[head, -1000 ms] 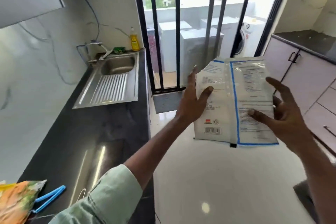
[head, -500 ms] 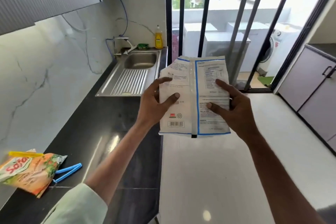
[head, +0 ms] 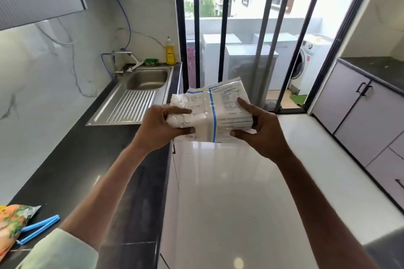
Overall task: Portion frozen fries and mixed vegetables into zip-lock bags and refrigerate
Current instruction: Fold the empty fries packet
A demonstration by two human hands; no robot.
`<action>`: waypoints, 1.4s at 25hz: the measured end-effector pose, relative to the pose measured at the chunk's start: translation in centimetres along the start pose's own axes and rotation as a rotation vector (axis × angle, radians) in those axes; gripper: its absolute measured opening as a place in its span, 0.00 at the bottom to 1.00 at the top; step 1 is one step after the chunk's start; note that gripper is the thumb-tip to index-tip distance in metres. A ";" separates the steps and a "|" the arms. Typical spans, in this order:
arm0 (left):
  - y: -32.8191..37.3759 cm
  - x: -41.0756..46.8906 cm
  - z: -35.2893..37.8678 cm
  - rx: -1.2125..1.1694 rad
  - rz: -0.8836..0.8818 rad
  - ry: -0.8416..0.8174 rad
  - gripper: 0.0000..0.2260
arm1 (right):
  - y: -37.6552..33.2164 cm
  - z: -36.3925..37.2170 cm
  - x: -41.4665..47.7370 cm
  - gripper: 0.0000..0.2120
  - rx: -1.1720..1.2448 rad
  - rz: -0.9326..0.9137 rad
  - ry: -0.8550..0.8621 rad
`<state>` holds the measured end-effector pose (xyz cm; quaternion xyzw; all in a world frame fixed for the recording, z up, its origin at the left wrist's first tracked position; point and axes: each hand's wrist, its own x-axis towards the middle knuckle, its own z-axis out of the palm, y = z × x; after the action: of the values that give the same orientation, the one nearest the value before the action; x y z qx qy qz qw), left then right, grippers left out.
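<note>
Frozen-food packet (head: 215,113), white with a blue printed frame, is held in the air between both hands, above the floor just off the edge of the dark counter (head: 91,159). The left hand (head: 162,128) grasps its left end, thumb on top and fingers curled under; the right hand (head: 260,131) grasps the right end, index finger stretched over the printed panel. Both hands are closed on the packet, neither is free.

The long axis of the packet runs from 9 o'clock to 3 o'clock, from one hand to the other, with its back side turned up toward the camera. The open or torn mouth seems to be at the 12 o'clock edge, away from the body, but I cannot tell this for sure. The counter lies at 9 o'clock from the packet, so the left hand is nearer to it, and I judge that a next move to put it down or open it goes that way.

At 7 o'clock, on the counter, an orange and green vegetable bag (head: 13,223) is cut off by the picture edge, with a blue bag clip (head: 39,228) touching it. The sink (head: 146,78) is at 11 o'clock. No zip-lock bags and no refrigerator are seen. The print on the packet is too blurred to read, so whether it holds the fries I cannot say.
</note>
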<state>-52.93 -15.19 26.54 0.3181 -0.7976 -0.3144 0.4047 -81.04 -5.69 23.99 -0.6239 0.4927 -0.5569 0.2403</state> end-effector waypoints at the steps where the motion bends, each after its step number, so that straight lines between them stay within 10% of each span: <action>1: 0.3 0.5 0.6 0.024 0.035 -0.007 0.21 | 0.1 -0.7 0.0 0.38 -0.054 -0.019 0.034; 6: 0.7 2.8 3.6 0.194 0.124 0.031 0.06 | 1.8 -4.1 0.1 0.13 -0.431 -0.189 0.225; 11: 1.6 3.5 5.8 -0.138 -0.087 0.089 0.07 | 2.9 -4.9 -0.1 0.03 -0.050 -0.034 0.242; 26: 1.0 3.0 6.0 -0.243 -0.220 0.172 0.23 | 2.9 -0.9 1.8 0.11 0.065 0.121 0.411; 35: 1.0 2.6 5.8 -0.551 -0.336 0.199 0.11 | 2.1 0.1 1.4 0.10 0.045 0.135 0.511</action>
<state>-59.36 -15.16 25.71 0.3528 -0.5756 -0.5480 0.4938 -81.78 -7.79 22.86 -0.4234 0.5654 -0.6899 0.1584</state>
